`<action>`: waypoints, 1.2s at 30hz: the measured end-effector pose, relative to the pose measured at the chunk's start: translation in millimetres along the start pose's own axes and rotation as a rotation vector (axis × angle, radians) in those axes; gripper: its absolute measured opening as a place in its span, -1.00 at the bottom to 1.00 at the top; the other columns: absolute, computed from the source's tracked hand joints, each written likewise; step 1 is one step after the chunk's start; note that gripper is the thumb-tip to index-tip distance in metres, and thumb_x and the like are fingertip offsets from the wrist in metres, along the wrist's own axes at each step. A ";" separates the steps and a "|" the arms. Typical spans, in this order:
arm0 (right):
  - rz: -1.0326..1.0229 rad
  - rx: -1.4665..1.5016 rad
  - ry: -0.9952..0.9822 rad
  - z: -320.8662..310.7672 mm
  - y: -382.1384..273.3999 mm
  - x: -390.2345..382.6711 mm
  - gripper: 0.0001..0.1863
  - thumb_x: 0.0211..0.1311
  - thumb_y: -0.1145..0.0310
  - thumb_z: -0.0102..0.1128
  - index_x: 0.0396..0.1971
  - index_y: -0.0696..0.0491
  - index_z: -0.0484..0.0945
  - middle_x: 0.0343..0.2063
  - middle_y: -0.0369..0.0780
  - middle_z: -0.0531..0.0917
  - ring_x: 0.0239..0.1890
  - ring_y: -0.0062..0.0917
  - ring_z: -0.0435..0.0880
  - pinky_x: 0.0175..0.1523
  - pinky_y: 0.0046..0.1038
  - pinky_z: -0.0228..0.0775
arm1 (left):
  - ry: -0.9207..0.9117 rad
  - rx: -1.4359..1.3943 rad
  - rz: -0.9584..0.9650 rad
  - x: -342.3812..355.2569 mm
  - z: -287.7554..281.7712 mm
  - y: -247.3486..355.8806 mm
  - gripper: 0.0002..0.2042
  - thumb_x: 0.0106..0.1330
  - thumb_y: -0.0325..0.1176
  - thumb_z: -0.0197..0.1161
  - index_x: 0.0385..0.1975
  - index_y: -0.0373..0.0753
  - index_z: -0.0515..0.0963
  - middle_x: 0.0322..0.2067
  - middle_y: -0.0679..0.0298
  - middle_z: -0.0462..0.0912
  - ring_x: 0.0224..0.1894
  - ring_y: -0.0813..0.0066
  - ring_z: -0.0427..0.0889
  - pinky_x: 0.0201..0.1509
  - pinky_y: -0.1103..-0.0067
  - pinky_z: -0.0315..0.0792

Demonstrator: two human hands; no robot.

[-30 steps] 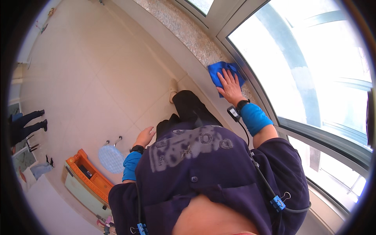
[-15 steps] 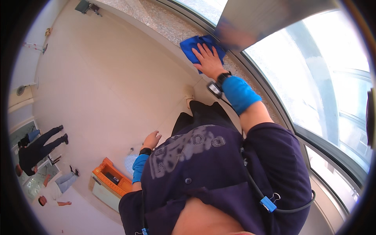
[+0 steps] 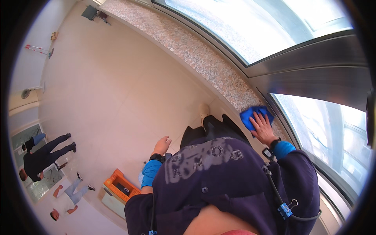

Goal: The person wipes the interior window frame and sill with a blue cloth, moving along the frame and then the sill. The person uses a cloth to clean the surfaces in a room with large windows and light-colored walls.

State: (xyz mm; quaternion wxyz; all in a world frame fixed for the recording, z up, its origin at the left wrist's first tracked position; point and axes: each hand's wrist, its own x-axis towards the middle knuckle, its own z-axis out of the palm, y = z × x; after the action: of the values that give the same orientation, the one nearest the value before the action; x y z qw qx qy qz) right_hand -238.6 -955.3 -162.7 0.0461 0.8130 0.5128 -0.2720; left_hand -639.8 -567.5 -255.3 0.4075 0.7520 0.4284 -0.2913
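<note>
The right hand point(image 3: 263, 127) covered much of the blue cloth point(image 3: 250, 115), so the cloth's full shape could not be made out. The person's dark top filled the lower middle of the frame and hid the legs and most of the floor beneath. An orange box point(image 3: 119, 188) at lower left was partly behind the left sleeve; its contents were too small to tell. Two people point(image 3: 43, 156) at far left were small and bent by the rim. A dark object point(image 3: 92, 11) at upper left was too small to identify. The window point(image 3: 297, 27) was cut off at the top edge.
</note>
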 end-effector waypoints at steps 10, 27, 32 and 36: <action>-0.147 0.037 0.425 -71.2 -74.9 228.0 -0.23 0.28 0.04 0.14 0.44 -0.16 0.09 0.46 -0.14 0.05 0.48 -0.19 0.01 0.49 0.03 -0.25 | -0.018 -0.137 -0.078 35.0 -28.8 -43.7 -0.50 0.35 -0.07 0.16 0.18 -0.27 0.45 0.04 -0.08 0.60 0.11 0.04 0.58 0.19 0.34 0.43; -0.027 0.079 0.531 -135.5 -146.6 426.7 -0.25 0.34 -0.10 0.03 0.45 -0.17 0.08 0.47 -0.17 0.06 0.51 -0.25 -0.05 0.51 0.01 -0.28 | 0.109 0.143 0.050 95.3 -202.9 -28.4 -0.52 0.33 -0.12 0.15 0.15 -0.30 0.48 0.03 -0.11 0.60 0.10 0.01 0.58 0.17 0.30 0.45; -0.253 0.091 0.536 -109.4 -109.9 341.3 -0.26 0.30 0.04 0.14 0.43 -0.16 0.11 0.45 -0.16 0.10 0.49 -0.24 0.01 0.51 0.00 -0.24 | 0.035 0.034 0.059 105.4 -186.5 -7.4 -0.53 0.35 -0.11 0.14 0.17 -0.27 0.47 0.02 -0.09 0.61 0.09 0.06 0.60 0.16 0.34 0.46; -0.278 0.067 0.336 -84.3 -68.5 235.9 -0.23 0.22 0.09 0.21 0.41 -0.15 0.16 0.42 -0.15 0.16 0.48 -0.21 0.03 0.51 -0.01 -0.27 | -0.041 0.051 0.054 115.4 -165.8 -1.5 -0.51 0.35 -0.09 0.14 0.18 -0.27 0.45 0.05 -0.09 0.59 0.10 0.06 0.59 0.17 0.34 0.45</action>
State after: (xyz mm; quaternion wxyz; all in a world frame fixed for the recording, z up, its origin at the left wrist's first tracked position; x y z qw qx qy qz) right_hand -187.2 -702.6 -192.7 -0.1051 0.7694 0.6112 -0.1532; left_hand -572.9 -377.1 -264.1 0.4046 0.7672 0.3921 -0.3064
